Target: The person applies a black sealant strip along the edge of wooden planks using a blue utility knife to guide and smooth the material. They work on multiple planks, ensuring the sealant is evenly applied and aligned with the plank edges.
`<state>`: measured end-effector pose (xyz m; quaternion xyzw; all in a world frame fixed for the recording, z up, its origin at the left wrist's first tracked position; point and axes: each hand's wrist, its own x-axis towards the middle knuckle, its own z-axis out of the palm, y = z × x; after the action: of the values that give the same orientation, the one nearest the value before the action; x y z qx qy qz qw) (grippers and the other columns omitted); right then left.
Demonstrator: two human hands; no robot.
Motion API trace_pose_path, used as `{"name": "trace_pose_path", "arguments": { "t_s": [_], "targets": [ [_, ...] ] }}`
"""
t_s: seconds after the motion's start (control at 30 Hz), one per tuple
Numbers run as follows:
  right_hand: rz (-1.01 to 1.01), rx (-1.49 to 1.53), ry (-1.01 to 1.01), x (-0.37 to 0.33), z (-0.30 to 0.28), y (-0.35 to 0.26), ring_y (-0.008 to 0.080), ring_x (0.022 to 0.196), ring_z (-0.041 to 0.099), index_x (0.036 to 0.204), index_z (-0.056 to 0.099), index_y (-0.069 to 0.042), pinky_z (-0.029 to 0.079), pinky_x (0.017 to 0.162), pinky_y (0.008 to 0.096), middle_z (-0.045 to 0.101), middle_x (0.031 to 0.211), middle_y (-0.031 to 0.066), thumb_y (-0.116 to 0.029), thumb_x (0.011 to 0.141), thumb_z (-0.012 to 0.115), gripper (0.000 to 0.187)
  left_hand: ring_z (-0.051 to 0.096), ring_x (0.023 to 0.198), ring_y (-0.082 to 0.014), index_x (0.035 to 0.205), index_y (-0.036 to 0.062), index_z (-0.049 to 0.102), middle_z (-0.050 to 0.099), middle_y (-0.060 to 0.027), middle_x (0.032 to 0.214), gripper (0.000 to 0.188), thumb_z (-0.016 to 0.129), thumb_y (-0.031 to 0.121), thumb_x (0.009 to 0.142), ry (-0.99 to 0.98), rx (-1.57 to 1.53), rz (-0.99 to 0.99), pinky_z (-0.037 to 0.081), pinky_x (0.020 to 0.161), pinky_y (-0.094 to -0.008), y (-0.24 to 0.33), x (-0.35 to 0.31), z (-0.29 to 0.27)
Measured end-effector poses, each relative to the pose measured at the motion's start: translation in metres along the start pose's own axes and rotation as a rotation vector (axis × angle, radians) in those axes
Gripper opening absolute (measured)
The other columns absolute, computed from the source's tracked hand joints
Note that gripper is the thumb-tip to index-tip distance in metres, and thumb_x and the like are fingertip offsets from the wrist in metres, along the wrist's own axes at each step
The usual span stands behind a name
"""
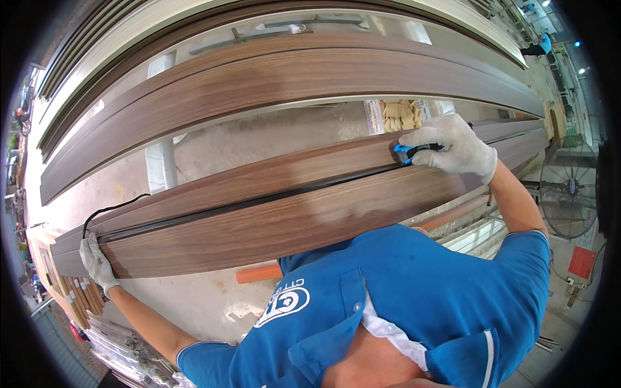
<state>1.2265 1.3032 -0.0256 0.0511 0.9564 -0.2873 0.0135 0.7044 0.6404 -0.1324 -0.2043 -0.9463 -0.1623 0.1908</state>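
Observation:
In front of me lies a long brown wood-grain panel [259,229], with a black strip [278,196] running along its lengthwise groove. My left hand [98,262], in a white glove, is at the panel's left end. Its fingers pinch the black strip there, and a loose tail of the strip curls up past the far edge. Toward the right, my gloved right hand [453,145] is closed around a small blue and black hand tool [403,154] resting on the panel over the groove. The glove covers much of the tool, so its exact kind is unclear.
Beyond lies a second brown panel [291,77], with more long brown and white profiles behind it. Wrapped supports [160,161] stand beneath. A box of tan pieces [400,116] sits between the panels. At the right stands a large fan [572,187]; an orange bar [259,273] is below the near edge.

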Motion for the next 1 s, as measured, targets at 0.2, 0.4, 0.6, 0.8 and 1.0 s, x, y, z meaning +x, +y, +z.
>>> {"name": "trace_pose_path", "arguments": {
  "t_s": [0.2,0.4,0.6,0.8,1.0],
  "targets": [
    [-0.031,-0.094,-0.022,0.002,-0.001,0.0,0.0271,0.073,0.073,0.111,0.081,-0.015,0.055,0.068,0.0396,0.075,0.08,0.0099,-0.02,0.08,0.088,0.032,0.057,0.09,-0.0338,0.098,-0.002,0.064,0.061,-0.0178,0.095,0.041,0.062,0.037,0.109,-0.057,-0.005,-0.128,0.045,0.088,-0.0438,0.03,-0.001,-0.012],
    [-0.066,-0.082,-0.035,0.008,0.0,0.0,0.0269,0.073,0.074,0.107,0.082,-0.015,0.055,0.067,0.04,0.077,0.082,0.0087,-0.02,0.079,0.088,0.029,0.057,0.087,-0.0334,0.098,-0.0017,0.064,0.06,-0.0174,0.093,0.042,0.062,0.039,0.108,-0.05,0.021,-0.182,0.046,0.086,-0.0446,0.05,-0.002,-0.016],
    [-0.137,-0.084,-0.02,0.022,0.012,-0.008,0.0275,0.071,0.073,0.109,0.081,-0.014,0.055,0.062,0.04,0.075,0.079,0.0083,-0.023,0.081,0.086,0.03,0.058,0.088,-0.0355,0.098,-0.0006,0.066,0.061,-0.0178,0.094,0.044,0.061,0.042,0.108,-0.041,0.088,-0.174,0.046,0.086,-0.0451,0.045,0.0,-0.014],
    [-0.188,-0.112,0.002,0.04,0.027,-0.017,0.0257,0.065,0.068,0.111,0.08,-0.017,0.05,0.057,0.0397,0.069,0.073,0.005,-0.026,0.083,0.085,0.03,0.059,0.089,-0.0355,0.099,0.0002,0.067,0.062,-0.0179,0.095,0.044,0.061,0.043,0.108,-0.087,0.07,-0.223,0.046,0.086,-0.0458,0.036,0.005,-0.013],
    [-0.231,-0.144,-0.037,0.07,0.04,-0.037,0.026,0.066,0.068,0.112,0.079,-0.017,0.05,0.057,0.0393,0.07,0.075,0.0042,-0.028,0.083,0.085,0.031,0.061,0.09,-0.0365,0.104,0.001,0.069,0.064,-0.0188,0.096,0.041,0.06,0.041,0.108,-0.075,0.068,-0.186,0.047,0.087,-0.0456,0.028,0.009,-0.012]
  ]
}}
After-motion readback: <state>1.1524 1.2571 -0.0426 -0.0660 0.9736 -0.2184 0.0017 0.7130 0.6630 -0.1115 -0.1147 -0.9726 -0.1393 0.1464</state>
